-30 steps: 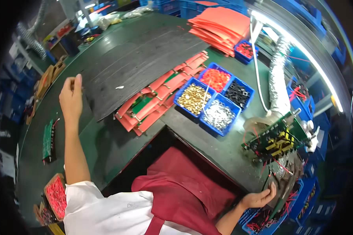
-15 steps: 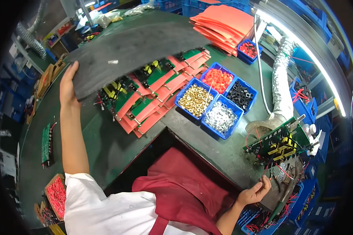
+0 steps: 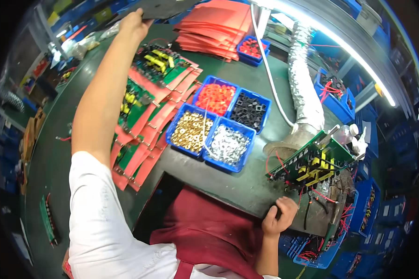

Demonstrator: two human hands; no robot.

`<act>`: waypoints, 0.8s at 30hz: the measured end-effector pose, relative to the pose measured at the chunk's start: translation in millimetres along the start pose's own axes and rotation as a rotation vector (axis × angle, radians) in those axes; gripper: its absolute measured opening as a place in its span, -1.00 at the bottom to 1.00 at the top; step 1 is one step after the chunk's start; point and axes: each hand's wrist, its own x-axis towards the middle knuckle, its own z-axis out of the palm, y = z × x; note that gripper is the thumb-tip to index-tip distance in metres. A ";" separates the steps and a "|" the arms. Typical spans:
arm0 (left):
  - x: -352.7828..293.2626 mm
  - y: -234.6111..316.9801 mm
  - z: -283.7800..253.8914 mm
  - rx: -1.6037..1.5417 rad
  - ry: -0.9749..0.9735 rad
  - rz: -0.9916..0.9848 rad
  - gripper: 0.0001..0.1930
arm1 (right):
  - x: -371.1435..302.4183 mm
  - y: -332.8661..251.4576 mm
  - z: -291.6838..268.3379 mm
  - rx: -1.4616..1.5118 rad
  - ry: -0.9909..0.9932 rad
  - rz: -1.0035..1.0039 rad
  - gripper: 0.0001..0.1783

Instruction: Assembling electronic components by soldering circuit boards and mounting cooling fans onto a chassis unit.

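Far out at the upper left, my left hand [image 3: 136,25] grips the edge of a dark flat sheet [image 3: 165,9], partly cut off by the picture's top. Below my outstretched left arm lie circuit boards [image 3: 159,63] with yellow and black parts, stacked among pink sheets [image 3: 146,122]; the arm covers part of them. My right hand [image 3: 280,216] is loosely curled near the table's front edge, with nothing visible in it. Closest to it is a green circuit board [image 3: 319,165] with yellow parts and red wires, standing tilted at the right.
Mid-table, joined blue bins hold brass pieces [image 3: 191,132], silver pieces [image 3: 228,144], orange pieces [image 3: 215,97] and black pieces [image 3: 248,110]. Behind stand a pink sheet stack [image 3: 214,28] and a small blue bin [image 3: 253,50]. A foil duct [image 3: 304,79] rises at right. Another board [image 3: 48,218] lies far left.
My left hand has carried the dark sheet up and away, uncovering the circuit boards beneath. My right hand has drawn back slightly left and curled. The whole view has shifted.
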 end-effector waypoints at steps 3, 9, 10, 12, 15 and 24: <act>45.6 -81.2 54.6 -0.035 0.007 -0.018 -0.69 | 11.1 15.7 9.1 -0.023 -0.021 0.018 -0.82; 94.5 -226.7 97.8 0.341 -0.088 -0.408 -0.61 | 24.2 45.0 28.7 -0.056 -0.094 0.043 -0.81; 96.1 -242.0 97.5 0.364 -0.149 -0.507 -0.61 | 25.5 48.9 31.6 -0.057 -0.109 0.055 -0.80; 87.9 -270.8 96.5 0.550 -0.255 -0.538 -0.60 | 31.4 52.1 34.9 -0.094 -0.108 0.048 -0.80; 75.0 -278.4 95.5 0.850 -0.311 -0.444 -0.61 | 30.7 53.5 35.8 -0.066 -0.129 0.065 -0.80; -80.9 -198.2 77.1 1.562 -1.703 0.136 -0.78 | 17.2 27.6 15.7 -0.035 -0.100 0.000 -0.85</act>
